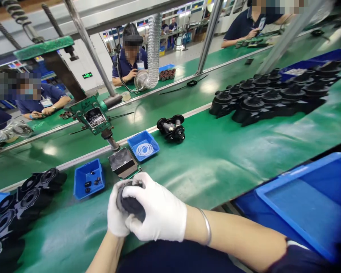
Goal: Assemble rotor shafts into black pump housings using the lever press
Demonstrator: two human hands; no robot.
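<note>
Both of my hands wear white gloves and meet in front of me over the bench's near edge. Between them is a round black plastic part (133,203), tilted, its far side hidden by the gloves. My left hand (116,212) wraps its left side. My right hand (156,208) grips it from the right, fingers curled over the top and thumb below. Just beyond my hands stands the metal block (121,163) at the base of a green bench press (92,113).
Blue trays hold small black pieces (87,184) and white rings (144,149). Black housings line the left (28,199) and the right (272,93). A cluster of black-wheeled parts (172,129) stands mid-bench. A blue crate (304,167) is at right. Several co-workers sit across the bench.
</note>
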